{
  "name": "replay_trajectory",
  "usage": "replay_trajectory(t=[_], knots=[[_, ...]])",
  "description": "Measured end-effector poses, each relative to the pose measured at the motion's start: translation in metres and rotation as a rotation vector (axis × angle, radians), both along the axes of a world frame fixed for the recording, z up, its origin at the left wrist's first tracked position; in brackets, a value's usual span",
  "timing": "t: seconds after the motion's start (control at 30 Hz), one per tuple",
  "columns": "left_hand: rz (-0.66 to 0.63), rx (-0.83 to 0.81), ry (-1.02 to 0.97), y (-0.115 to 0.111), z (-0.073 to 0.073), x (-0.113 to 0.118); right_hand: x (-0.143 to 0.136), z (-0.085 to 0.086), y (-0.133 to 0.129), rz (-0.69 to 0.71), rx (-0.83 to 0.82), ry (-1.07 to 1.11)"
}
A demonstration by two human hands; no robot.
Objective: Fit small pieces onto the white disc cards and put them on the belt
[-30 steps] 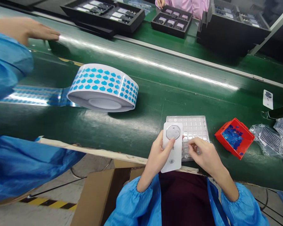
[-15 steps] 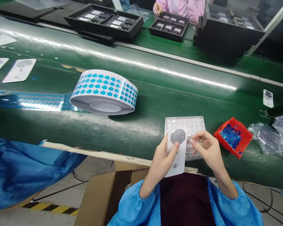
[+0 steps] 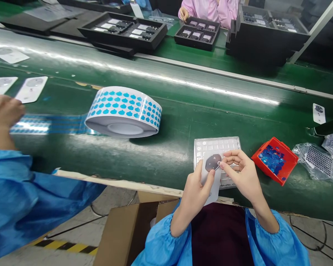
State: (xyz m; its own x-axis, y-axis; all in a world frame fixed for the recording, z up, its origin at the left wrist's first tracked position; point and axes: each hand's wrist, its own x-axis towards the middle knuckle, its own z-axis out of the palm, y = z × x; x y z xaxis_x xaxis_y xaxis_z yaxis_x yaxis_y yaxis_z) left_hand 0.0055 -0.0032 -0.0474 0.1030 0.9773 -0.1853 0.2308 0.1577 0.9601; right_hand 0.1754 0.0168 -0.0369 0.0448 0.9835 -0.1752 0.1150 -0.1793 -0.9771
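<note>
My left hand (image 3: pixel 196 188) grips a white plastic panel (image 3: pixel 213 181) with a grey octagonal recess, tilted upright above the table's near edge. My right hand (image 3: pixel 242 174) pinches a tiny part at the right edge of that recess; the part itself is too small to make out. Just behind both hands lies a clear compartment tray (image 3: pixel 217 145) on the green conveyor belt (image 3: pixel 183 122).
A big roll of blue-dot stickers (image 3: pixel 124 111) lies left of centre. A red bin of blue pieces (image 3: pixel 274 160) and plastic bags (image 3: pixel 318 161) sit to the right. A co-worker's hand (image 3: pixel 1 112) and blue sleeve fill the left. White panels (image 3: pixel 32 89) and black trays (image 3: pixel 124 29) lie beyond.
My right hand rose from the clear tray to the panel's recess. My left hand tilted the panel. The co-worker's hand came back into view at the left, and the view shifted slightly.
</note>
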Motion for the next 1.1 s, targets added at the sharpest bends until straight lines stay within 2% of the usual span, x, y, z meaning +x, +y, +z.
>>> replay_trajectory(t=[0.23, 0.43, 0.67, 0.8, 0.93, 1.0, 1.1], knots=[[-0.008, 0.060, 0.035, -0.001, 0.001, 0.002, 0.002, 0.005, 0.000, 0.002, -0.014, -0.034], [-0.034, 0.047, 0.064, -0.002, 0.002, 0.001, 0.003, 0.008, 0.001, 0.012, -0.001, -0.083], [-0.070, 0.131, 0.083, -0.007, 0.003, -0.001, 0.003, 0.012, -0.001, -0.002, -0.033, -0.014], [-0.099, 0.166, 0.048, -0.009, 0.001, -0.003, 0.007, 0.008, 0.002, 0.046, -0.095, 0.116], [-0.101, 0.185, -0.044, -0.004, 0.002, -0.005, 0.006, 0.000, 0.002, 0.081, -0.080, 0.240], [-0.103, 0.167, -0.078, -0.001, 0.006, -0.004, 0.004, -0.004, -0.001, 0.091, -0.049, 0.221], [-0.125, 0.140, -0.083, 0.004, 0.016, 0.001, 0.002, -0.010, -0.005, 0.020, 0.061, 0.086]])
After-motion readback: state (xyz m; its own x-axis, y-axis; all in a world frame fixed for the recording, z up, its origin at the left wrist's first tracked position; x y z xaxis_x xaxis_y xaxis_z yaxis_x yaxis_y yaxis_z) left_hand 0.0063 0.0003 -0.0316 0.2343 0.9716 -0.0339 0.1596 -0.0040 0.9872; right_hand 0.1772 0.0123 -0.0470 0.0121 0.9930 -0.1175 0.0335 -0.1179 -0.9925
